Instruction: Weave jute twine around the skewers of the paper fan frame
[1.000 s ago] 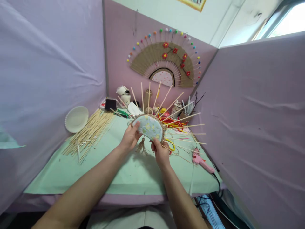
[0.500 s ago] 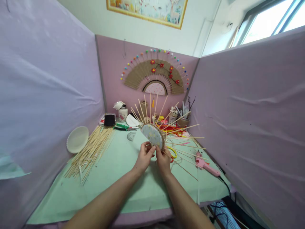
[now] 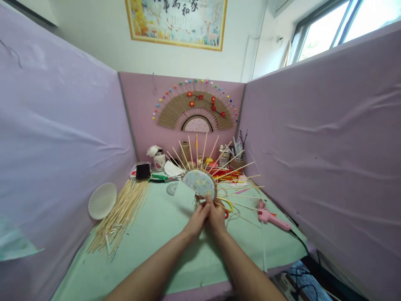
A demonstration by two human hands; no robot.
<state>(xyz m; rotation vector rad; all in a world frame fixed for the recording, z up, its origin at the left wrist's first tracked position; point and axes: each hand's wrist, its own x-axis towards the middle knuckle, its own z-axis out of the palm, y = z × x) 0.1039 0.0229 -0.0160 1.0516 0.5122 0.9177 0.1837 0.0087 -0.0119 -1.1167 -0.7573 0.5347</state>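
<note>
A half-round fan base covered in pale blue flowered fabric is held upright over the table. Thin wooden sticks spread out from its brown curved rim. My right hand grips the lower right corner, its thumb on the fabric face. Closed against the right one, my left hand sits just below the straight edge. Short brown strands poke out by its fingertips. What the left fingers pinch is hidden.
Loose sticks and a white dish lie left. Green-handled pliers and a protractor are behind my hands. Yellow-handled scissors and a corded pink glue gun lie right. A finished fan hangs on the back panel.
My left hand has shifted right and lower, from the fan base's edge to against my right hand. The fan base has turned slightly, and the camera view has tilted up.
</note>
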